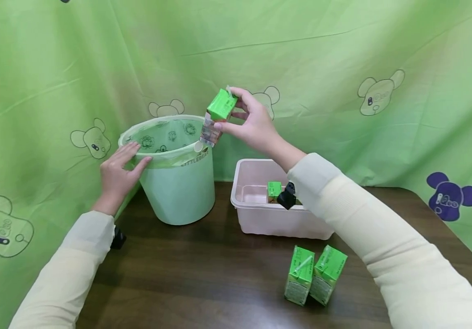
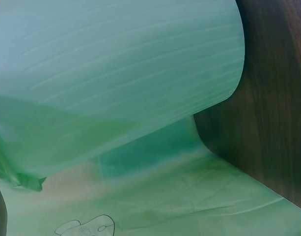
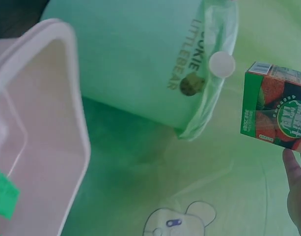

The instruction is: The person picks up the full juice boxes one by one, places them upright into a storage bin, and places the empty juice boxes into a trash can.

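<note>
In the head view my right hand [image 1: 256, 121] pinches a juice box [image 1: 222, 105] between thumb and fingers, beside and above the right rim of a mint-green trash bin [image 1: 178, 187]. The box has a green top with a clear straw and a fruit picture on its side. From the right wrist, the same juice box [image 3: 275, 108] appears at the right edge, partly cut off, fingertips beneath it. My left hand [image 1: 118, 173] rests on the bin's left rim, fingers laid over it and thumb along the front. A light-green liner bag [image 1: 162, 161] folds over that rim.
A pale pink plastic tub [image 1: 283, 221] stands right of the bin, with a green-topped box [image 1: 274, 189] inside, partly hidden by my right wrist. Two more juice boxes, one left [image 1: 299, 276] and one right [image 1: 328, 274], stand on the dark wooden table [image 1: 203, 278]. Green curtains [image 1: 301, 41] surround it.
</note>
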Motion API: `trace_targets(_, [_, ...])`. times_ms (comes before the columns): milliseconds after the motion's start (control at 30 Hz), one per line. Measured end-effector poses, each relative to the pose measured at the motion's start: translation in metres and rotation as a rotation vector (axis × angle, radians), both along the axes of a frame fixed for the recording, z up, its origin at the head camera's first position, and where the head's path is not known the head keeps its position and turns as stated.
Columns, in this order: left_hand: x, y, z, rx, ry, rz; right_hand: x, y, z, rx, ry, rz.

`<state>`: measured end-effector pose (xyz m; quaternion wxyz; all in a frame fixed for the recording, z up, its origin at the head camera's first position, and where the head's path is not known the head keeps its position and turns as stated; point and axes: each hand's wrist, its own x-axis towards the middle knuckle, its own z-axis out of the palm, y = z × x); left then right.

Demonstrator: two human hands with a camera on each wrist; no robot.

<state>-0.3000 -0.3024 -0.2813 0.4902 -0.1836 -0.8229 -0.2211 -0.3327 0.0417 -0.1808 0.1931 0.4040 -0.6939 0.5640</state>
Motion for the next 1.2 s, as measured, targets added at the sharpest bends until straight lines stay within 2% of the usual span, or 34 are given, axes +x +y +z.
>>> trace_targets(167, [0.000,0.002,0.001,0.002,-0.002,-0.001,0.010,-0.017,0.016,-0.038,-0.019,-0.027])
trace_targets(267, [0.000,0.004,0.001,0.000,-0.003,0.003,0.008,-0.028,0.019,-0.052,-0.036,-0.035])
trace_targets(500, [0.000,0.004,0.000,0.007,-0.002,0.007,-0.014,-0.057,0.005,-0.034,-0.065,-0.066])
trace_targets(700, [0.000,0.003,-0.001,-0.010,0.011,0.005,-0.019,-0.079,-0.004,0.015,-0.058,-0.104])
trace_targets(900, [0.000,0.004,0.001,-0.018,0.008,0.005,-0.022,-0.092,-0.009,0.153,-0.059,-0.191])
trace_targets(1200, [-0.002,0.005,0.001,-0.020,0.021,0.002,-0.029,-0.103,-0.015,0.249,-0.098,-0.217])
